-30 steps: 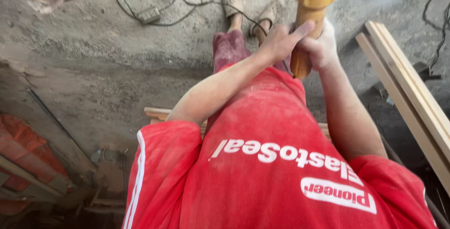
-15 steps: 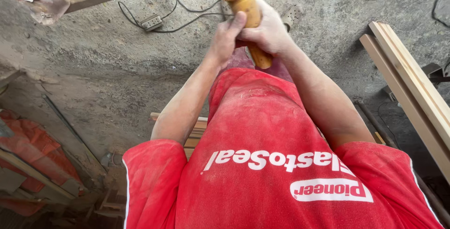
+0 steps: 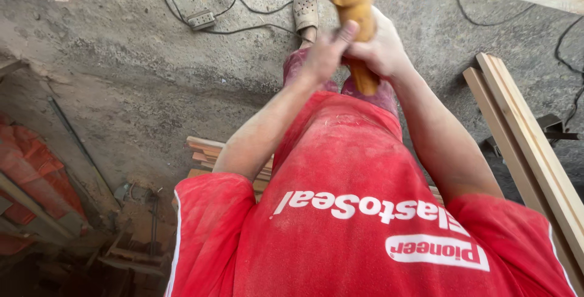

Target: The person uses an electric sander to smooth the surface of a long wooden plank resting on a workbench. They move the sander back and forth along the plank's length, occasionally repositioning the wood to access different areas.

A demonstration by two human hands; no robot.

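My right hand (image 3: 383, 48) grips the handle of a yellow-orange power tool (image 3: 356, 11) with a black head, held out in front of my red shirt (image 3: 359, 212). Just to its left, my left hand (image 3: 322, 54) presses against the same handle, fingers wrapped around it and thumb up along the tool. The tool's working end is cut off by the top edge of the head view. Beyond the hands, one dusty shoe (image 3: 305, 8) shows on the concrete floor (image 3: 152, 84).
A power strip (image 3: 201, 20) with black cables lies on the floor at top left. Long wooden planks (image 3: 529, 145) lean at the right. Short wood pieces (image 3: 204, 151) are stacked under my left arm. Orange-red material (image 3: 36, 175) and clutter fill the lower left.
Both hands and the tool have shifted left and toward the centre of the view. My left hand, earlier reaching with fingers spread, now wraps the handle.
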